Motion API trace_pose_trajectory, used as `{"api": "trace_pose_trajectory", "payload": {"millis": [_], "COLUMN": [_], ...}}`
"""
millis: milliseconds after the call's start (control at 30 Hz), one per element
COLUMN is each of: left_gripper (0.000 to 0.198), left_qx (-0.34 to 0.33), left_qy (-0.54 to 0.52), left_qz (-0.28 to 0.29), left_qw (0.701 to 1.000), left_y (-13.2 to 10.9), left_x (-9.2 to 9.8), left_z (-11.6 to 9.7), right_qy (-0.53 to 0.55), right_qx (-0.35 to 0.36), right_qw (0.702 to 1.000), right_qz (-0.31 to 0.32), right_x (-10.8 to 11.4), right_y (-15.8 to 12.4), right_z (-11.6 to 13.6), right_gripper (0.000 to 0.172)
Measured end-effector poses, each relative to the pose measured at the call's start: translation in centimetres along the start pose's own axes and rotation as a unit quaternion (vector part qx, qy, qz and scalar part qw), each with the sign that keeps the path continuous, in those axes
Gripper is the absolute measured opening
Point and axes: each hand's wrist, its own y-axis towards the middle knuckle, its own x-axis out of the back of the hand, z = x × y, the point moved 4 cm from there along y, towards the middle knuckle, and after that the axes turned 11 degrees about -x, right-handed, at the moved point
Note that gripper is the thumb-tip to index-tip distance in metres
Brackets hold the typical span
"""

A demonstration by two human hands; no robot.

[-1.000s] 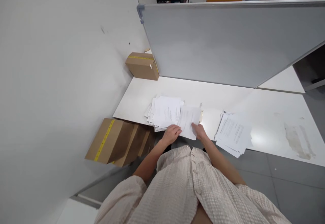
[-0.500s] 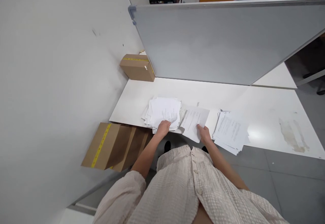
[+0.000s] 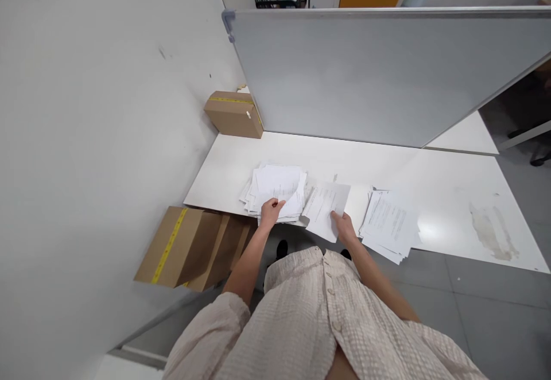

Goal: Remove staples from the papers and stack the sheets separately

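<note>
My left hand (image 3: 271, 212) is closed in a pinch at the near edge of a messy paper stack (image 3: 278, 178), and the top sheet is curled up at its fingers. Farther right, my right hand (image 3: 343, 226) grips the right edge of a printed sheet of paper (image 3: 323, 206). That sheet is tilted over the table's front edge, its lower part hanging past it. Beyond my right hand lies a second pile of printed papers (image 3: 387, 222), its lower sheets sticking out over the edge.
The white table (image 3: 447, 196) has a stained patch (image 3: 494, 232) at its right end. A whiteboard panel (image 3: 344, 76) stands along its back. One cardboard box (image 3: 235, 117) sits at the back left corner; open cardboard boxes (image 3: 172, 248) stand below the left end, beside the wall.
My left hand has shifted slightly left and away from me, peeling the top sheet's near corner further up. My right hand keeps its grip on the sheet, which moved slightly left.
</note>
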Motion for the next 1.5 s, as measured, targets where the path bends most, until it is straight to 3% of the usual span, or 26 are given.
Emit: {"api": "trace_pose_trajectory", "payload": {"millis": [133,267,367,467,533,567,667,700,767,833,900,1100,1333,1500], "left_gripper": [0.018,0.02,0.024,0.022,0.023,0.028,0.043,0.048,0.051,0.047,0.041,0.029,0.023,0.02], "left_qx": [-0.091,-0.25,-0.301,-0.337,-0.324,-0.29,-0.088,-0.026,0.034,0.032,0.01,-0.061,-0.107,-0.118], "left_qy": [-0.041,-0.048,-0.009,-0.012,-0.033,-0.042,-0.104,-0.154,-0.285,-0.386,-0.416,-0.344,-0.285,-0.27], "left_qz": [0.009,0.105,0.166,0.207,0.182,0.143,0.006,0.006,0.086,0.156,0.158,0.142,0.157,0.164], "left_qw": [0.995,0.961,0.939,0.918,0.928,0.945,0.991,0.988,0.954,0.909,0.896,0.926,0.94,0.942], "left_y": [-1.6,-4.6,-6.4,-7.3,-6.9,-6.4,-4.0,-3.2,-1.8,-0.8,-0.2,-0.6,-1.3,-1.4], "left_x": [-0.5,-3.3,-5.4,-6.3,-5.9,-5.5,-3.8,-3.7,-4.3,-4.9,-5.4,-8.1,-11.2,-11.4], "left_z": [-3.0,-7.0,-8.6,-9.3,-9.0,-8.5,-5.9,-5.2,-4.6,-5.0,-5.5,-6.5,-5.7,-6.4], "right_qy": [-0.004,-0.01,-0.011,-0.008,-0.006,-0.007,-0.019,-0.026,-0.04,-0.047,-0.043,-0.004,0.011,0.015], "right_qx": [-0.002,-0.01,0.006,0.042,0.059,0.064,0.083,0.091,0.104,0.115,0.127,0.145,0.125,0.142], "right_qw": [0.999,0.996,0.993,0.988,0.988,0.988,0.984,0.982,0.979,0.979,0.98,0.988,0.992,0.99], "right_qz": [0.039,0.084,0.121,0.146,0.143,0.142,0.155,0.161,0.168,0.163,0.145,0.057,0.011,-0.006], "right_x": [-1.2,-2.8,-3.6,-3.5,-2.8,-2.3,-1.1,-0.7,0.0,0.7,1.4,3.7,4.5,4.7], "right_y": [-0.3,-0.7,-1.1,-1.4,-1.6,-1.7,-2.3,-2.5,-2.9,-2.9,-2.5,-0.5,1.0,1.0], "right_z": [0.8,1.3,1.5,1.6,1.7,1.8,2.4,2.6,2.9,2.9,2.9,2.1,0.1,0.1], "right_gripper": [0.035,0.042,0.054,0.048,0.045,0.044,0.042,0.04,0.037,0.034,0.032,0.031,0.032,0.029]}}
